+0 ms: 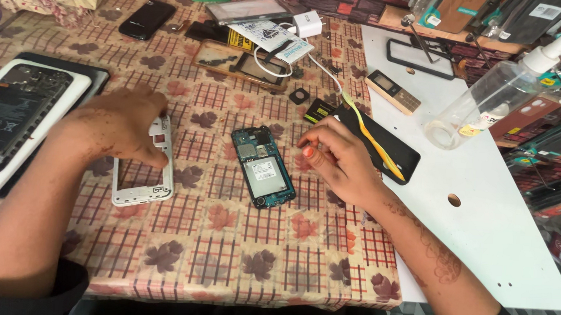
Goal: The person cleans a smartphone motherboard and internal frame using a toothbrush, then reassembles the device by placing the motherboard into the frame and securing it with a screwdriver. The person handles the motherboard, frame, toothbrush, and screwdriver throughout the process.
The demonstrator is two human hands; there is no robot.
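— Right now: left hand (pixel 117 125) pressing on white phone frame (pixel 143 168), fingers curled over its top edge. Right hand (pixel 339 158) pinched shut just beside bare circuit board (pixel 264 166); can't tell if holding anything.

— Risky. Could scrape board w/ fingertips, or knock it off checked cloth (pixel 236 239).

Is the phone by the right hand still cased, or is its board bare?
Bare. The phone board lies flat, chips and metal shields exposed; the white frame lies apart under the left hand.
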